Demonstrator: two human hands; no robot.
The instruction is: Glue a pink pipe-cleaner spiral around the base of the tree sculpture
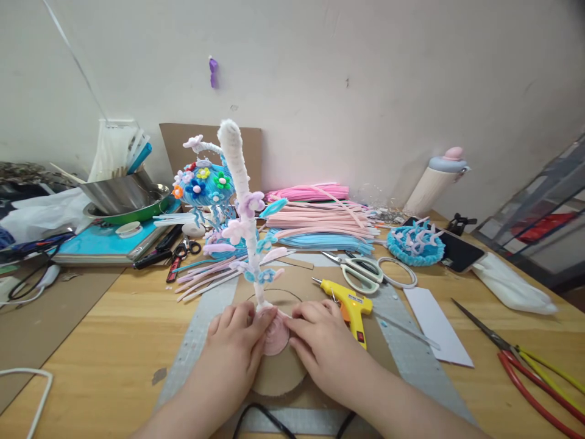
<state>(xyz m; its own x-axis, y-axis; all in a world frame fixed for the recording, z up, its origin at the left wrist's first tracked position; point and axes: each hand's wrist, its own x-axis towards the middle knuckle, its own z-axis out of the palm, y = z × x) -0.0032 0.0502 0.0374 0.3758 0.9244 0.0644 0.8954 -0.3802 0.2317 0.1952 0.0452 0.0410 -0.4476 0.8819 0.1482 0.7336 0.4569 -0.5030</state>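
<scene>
A flat pink coil of pipe cleaner [276,340] lies on a round cardboard base [278,385]. My left hand [240,338] grips the coil's left edge, with its thumb pressed on the top. From the opposite side my right hand [317,335] pinches the coil's rim near the end of the strand. Just behind the fingers rises a white fuzzy stem [237,161], upright and leaning slightly left. Pink, lilac and blue pipe-cleaner flowers [251,204] are fixed along it. The fingertips partly hide the foot of the stem.
A yellow glue gun [350,305] lies right of my right hand, with white-handled scissors [361,274] behind it. Red-and-yellow-handled scissors [516,353] lie at the right. Bundles of pipe cleaners [320,222] and a blue flower-covered piece [205,183] stand at the back.
</scene>
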